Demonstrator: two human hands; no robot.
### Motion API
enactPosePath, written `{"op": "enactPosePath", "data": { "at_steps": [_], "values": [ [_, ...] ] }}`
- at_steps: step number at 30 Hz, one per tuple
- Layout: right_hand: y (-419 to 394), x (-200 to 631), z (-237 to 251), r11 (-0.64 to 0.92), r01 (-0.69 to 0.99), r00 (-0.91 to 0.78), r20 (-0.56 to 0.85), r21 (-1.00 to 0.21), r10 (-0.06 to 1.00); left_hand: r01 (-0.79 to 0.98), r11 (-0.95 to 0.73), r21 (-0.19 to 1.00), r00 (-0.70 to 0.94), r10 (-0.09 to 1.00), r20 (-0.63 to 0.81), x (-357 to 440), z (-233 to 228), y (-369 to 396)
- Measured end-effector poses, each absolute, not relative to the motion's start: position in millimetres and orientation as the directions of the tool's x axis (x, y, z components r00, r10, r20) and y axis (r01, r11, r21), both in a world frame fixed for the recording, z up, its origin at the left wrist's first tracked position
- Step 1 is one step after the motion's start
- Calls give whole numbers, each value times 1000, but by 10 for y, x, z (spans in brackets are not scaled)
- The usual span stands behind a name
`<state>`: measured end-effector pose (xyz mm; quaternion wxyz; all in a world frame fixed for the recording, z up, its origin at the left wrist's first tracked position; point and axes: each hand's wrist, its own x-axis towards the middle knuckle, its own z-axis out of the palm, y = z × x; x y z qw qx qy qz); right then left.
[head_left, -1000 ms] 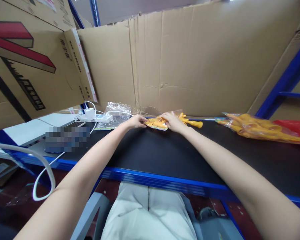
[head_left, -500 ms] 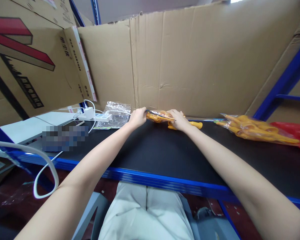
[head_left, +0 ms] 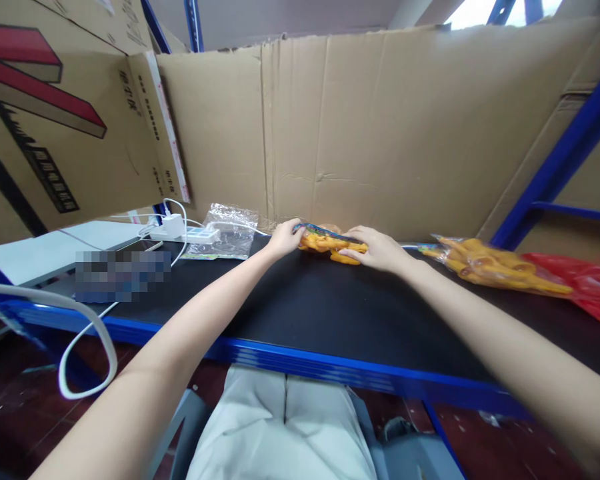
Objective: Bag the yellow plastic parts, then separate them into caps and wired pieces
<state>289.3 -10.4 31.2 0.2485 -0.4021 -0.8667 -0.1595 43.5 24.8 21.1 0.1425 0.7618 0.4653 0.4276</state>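
Both ends of the yellow bundle [head_left: 324, 245] are being held near the far edge of the black surface [head_left: 350, 313], left of the bagged yellow pieces [head_left: 495, 265] that are lying toward its right end. My left hand [head_left: 284, 240] is clasping the left end, fingers curled in; my right hand [head_left: 377, 249] is grasping the right, thumb in front. By my judgement, the handling is partway through: the bundle is gathered, a coloured strip [head_left: 325, 231] is running along its top, and neither hand is letting go, so arranging it seems unfinished. Its long axis is running left to right, roughly parallel to the far edge; which way its pieces are pointing, I cannot tell.
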Motion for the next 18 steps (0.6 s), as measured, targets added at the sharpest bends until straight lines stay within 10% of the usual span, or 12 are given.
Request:
{"op": "enactPosePath", "data": {
  "at_steps": [5,9,13,18],
  "values": [
    [-44,2948,328,599,801,-470,633,13,615,192,-440,877,204,892,403,458,168,267],
    [29,2792,430,553,732,-140,706,-399,694,24,-348,937,210,918,336,444,152,227],
    [38,2496,494,446,356,123,515,-821,848,4,-178,984,113,978,177,445,163,234],
    [42,2211,610,320,25,268,315,-947,911,-16,-216,976,-113,970,213,496,262,269]
  ]
}}
